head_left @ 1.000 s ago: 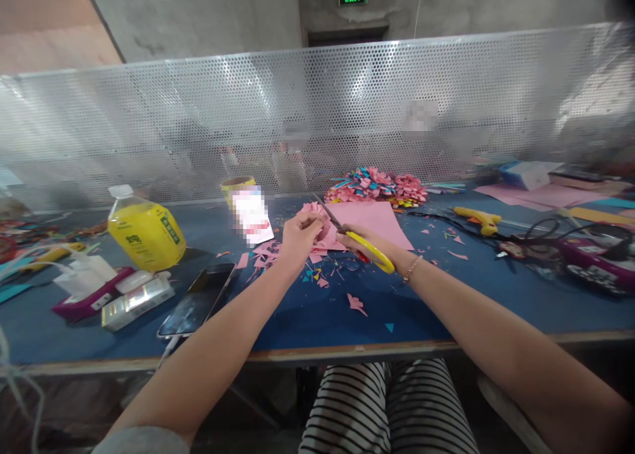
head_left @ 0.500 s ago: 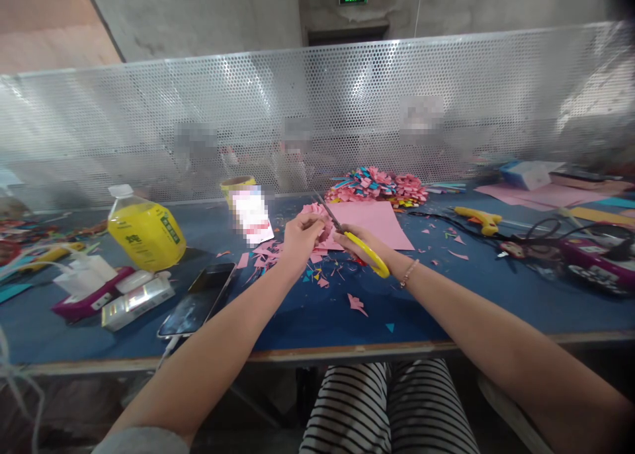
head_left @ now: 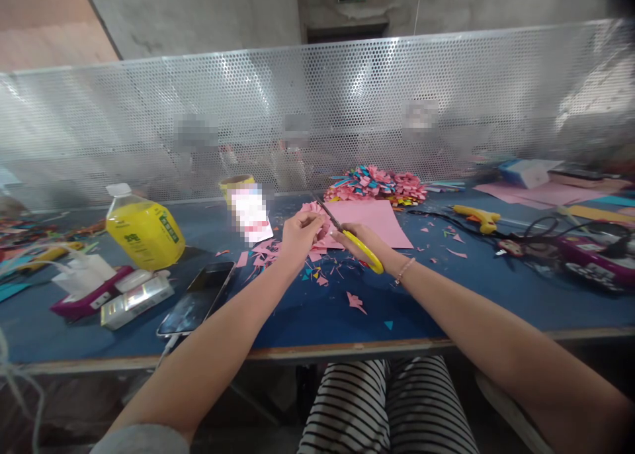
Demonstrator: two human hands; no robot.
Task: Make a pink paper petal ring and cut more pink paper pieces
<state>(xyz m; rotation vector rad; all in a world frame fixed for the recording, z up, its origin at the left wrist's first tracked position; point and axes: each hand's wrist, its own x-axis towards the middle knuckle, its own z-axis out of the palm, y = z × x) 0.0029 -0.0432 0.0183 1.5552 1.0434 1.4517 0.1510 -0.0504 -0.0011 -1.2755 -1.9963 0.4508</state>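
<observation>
My left hand (head_left: 300, 234) is closed on a pink paper flower (head_left: 313, 209), pinching it near its edge. Yellow-handled scissors (head_left: 364, 247) are in my right hand (head_left: 358, 237), their blades pointing up and left past the flower. Whether the blades touch the paper I cannot tell. Beneath and behind my hands lies a pink paper sheet (head_left: 389, 224). Small paper scraps (head_left: 322, 280) in pink, teal and yellow are scattered around them on the blue tabletop (head_left: 307, 328). Farther back sits a pile of finished-looking pink and blue paper flowers (head_left: 370, 181).
To the left stand a bottle of yellow liquid (head_left: 146, 232), a purple power strip (head_left: 89, 302), a small box (head_left: 136, 302) and a charging phone (head_left: 198, 298). A lit phone (head_left: 251, 212) leans on a tape roll (head_left: 235, 181). A yellow glue gun (head_left: 479, 219) lies right. A perforated metal screen (head_left: 337, 110) borders the back.
The scissors' yellow handle has shifted slightly up and left, and my right wrist has turned a little. My left hand stays on the flower, almost unmoved.
</observation>
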